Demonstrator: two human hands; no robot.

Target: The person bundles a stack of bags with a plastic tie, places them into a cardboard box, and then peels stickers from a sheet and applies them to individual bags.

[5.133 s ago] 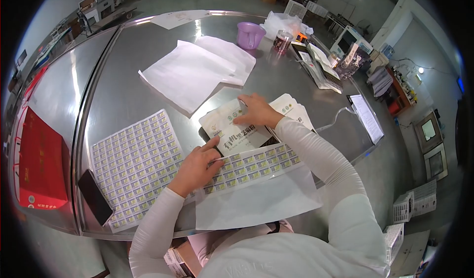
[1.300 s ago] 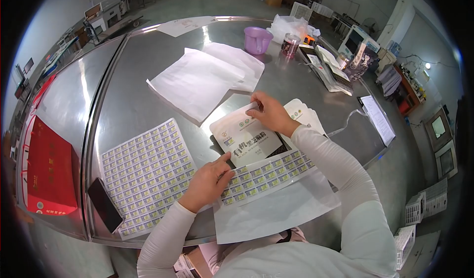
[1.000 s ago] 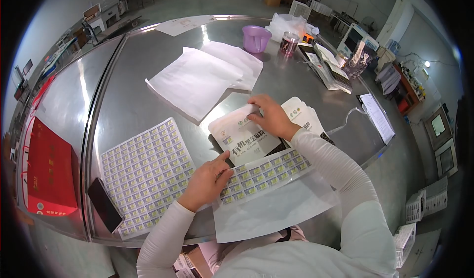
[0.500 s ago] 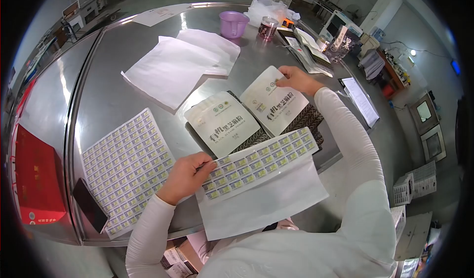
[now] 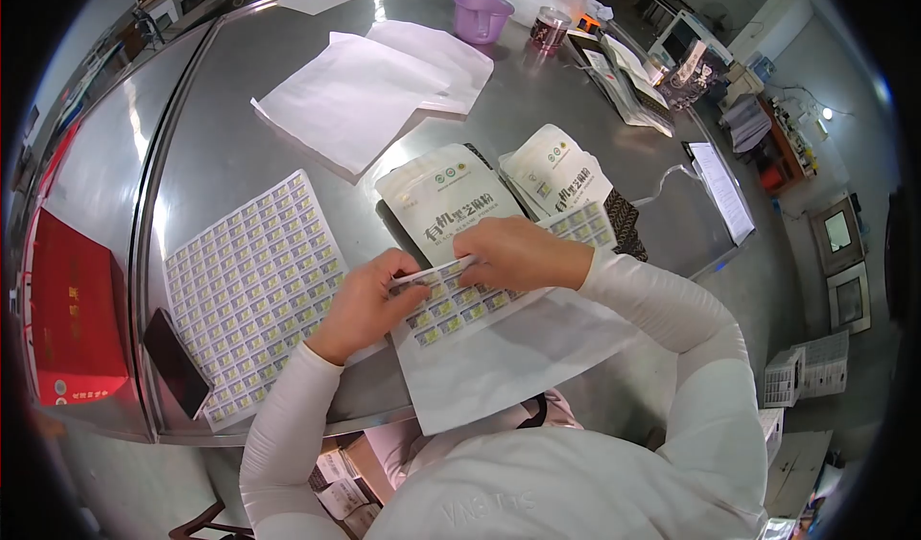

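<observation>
Both hands, left (image 5: 363,302) and right (image 5: 513,252), are pinched on the label strip (image 5: 460,295); the front pouch (image 5: 451,204) is not visibly labelled.

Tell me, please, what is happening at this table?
A person in white sleeves has both hands on a partly used sticker sheet at the near edge of a metal table. The left hand pinches its edge, and the right hand rests on it beside the left. Just beyond lie white printed pouches. A full sticker sheet lies to the left, beside a dark phone.
</observation>
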